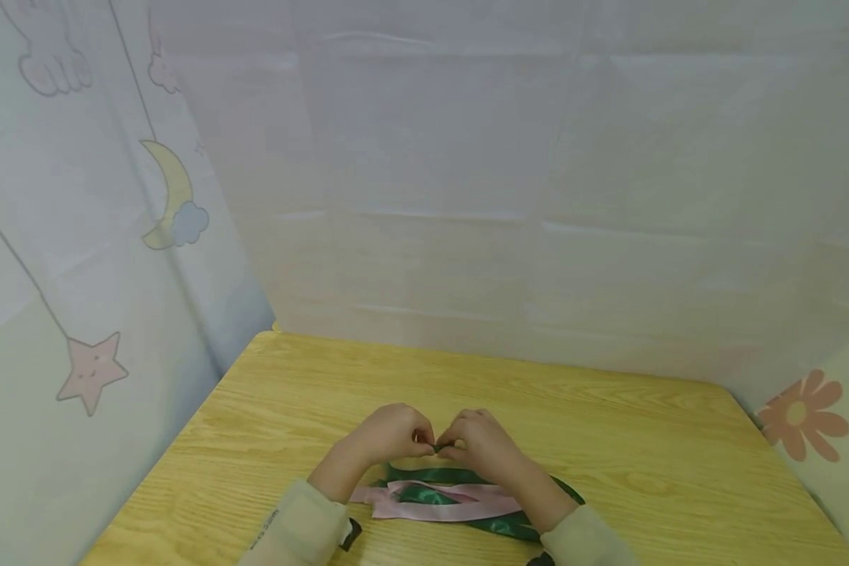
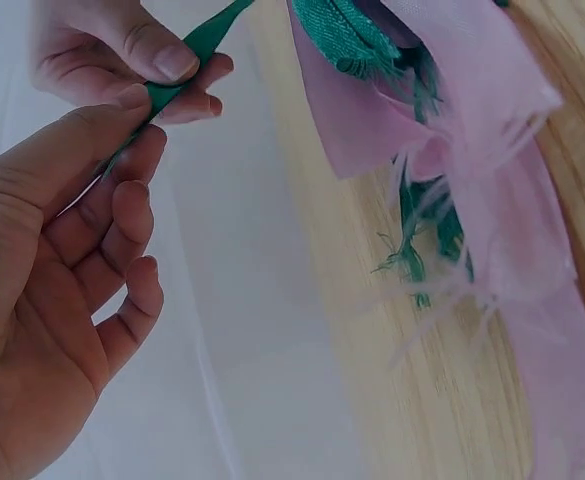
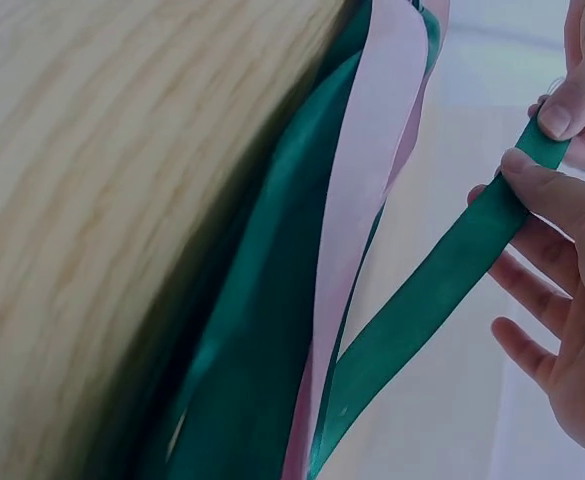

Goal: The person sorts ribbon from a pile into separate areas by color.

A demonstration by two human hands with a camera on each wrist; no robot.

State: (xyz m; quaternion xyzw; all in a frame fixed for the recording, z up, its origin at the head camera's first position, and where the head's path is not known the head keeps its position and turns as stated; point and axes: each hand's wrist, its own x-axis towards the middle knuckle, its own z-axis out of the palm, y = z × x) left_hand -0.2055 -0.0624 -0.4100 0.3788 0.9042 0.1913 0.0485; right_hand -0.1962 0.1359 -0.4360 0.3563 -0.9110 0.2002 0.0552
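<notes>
Both hands meet above the table, pinching one green satin ribbon (image 3: 422, 290) near its end. My left hand (image 1: 395, 434) grips it between thumb and index finger, the other fingers loosely bent in the left wrist view. Close beside, my right hand (image 1: 483, 442) pinches the same ribbon between thumb and fingers. From there the strip slants down towards the pile in the right wrist view. Below the hands lie pink ribbon (image 1: 453, 509) and more green ribbon (image 1: 502, 525), loosely overlapping. Frayed ends of the pink ribbon (image 2: 502, 120) show in the left wrist view.
The ribbons lie on a yellow wood-grain table (image 1: 311, 377). Pale cloth or sheeting (image 1: 424, 196) hangs behind it, with a printed moon (image 1: 177, 177) and star (image 1: 92, 369) on the left and a flower (image 1: 803, 415) on the right.
</notes>
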